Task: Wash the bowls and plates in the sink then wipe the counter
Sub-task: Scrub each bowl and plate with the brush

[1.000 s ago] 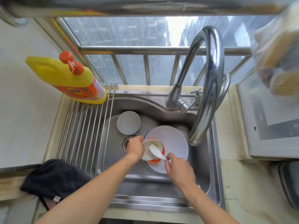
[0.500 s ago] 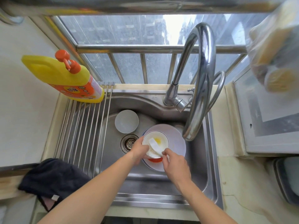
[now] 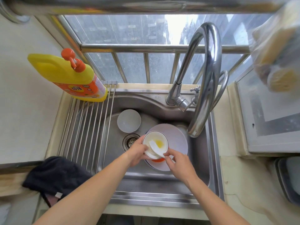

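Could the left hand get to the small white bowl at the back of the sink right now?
Probably not right away: the left hand is gripping the orange-bottomed bowl. The path to the small white bowl looks open, past the round metal drain, once the left hand lets go.

Steel sink [image 3: 212,168]: white bowl [image 3: 128,120] near back-left corner; plate [image 3: 177,137] at centre; drain [image 3: 130,142] between.
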